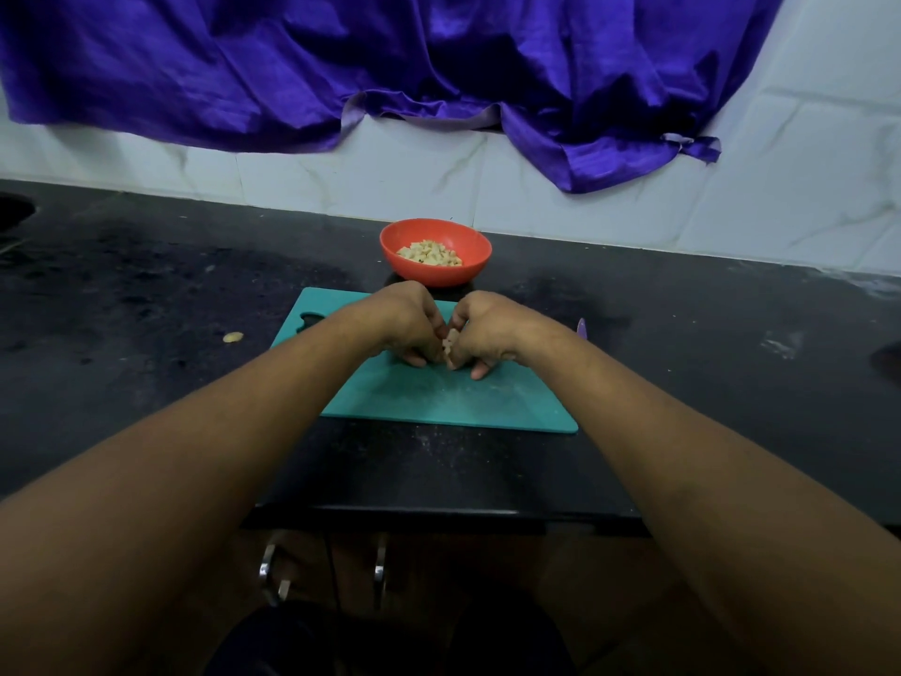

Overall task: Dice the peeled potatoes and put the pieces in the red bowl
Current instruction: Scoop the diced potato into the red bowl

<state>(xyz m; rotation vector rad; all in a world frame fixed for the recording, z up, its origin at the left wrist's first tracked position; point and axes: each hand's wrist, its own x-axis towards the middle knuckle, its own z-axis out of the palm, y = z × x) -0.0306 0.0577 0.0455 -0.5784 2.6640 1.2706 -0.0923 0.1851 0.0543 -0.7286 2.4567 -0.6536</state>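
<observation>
On the middle of the teal cutting board [439, 402], the left hand [404, 324] and right hand [490, 331] are cupped against each other, fingers curled round a small heap of potato pieces [451, 344]. Left of the board a lone potato scrap [233, 337] lies on the black counter [146, 295]; at the board's right edge a small purple object [581, 328] peeks out behind the right wrist. Just beyond the board's far edge stands the red bowl [436, 278], holding diced potato [429, 253].
</observation>
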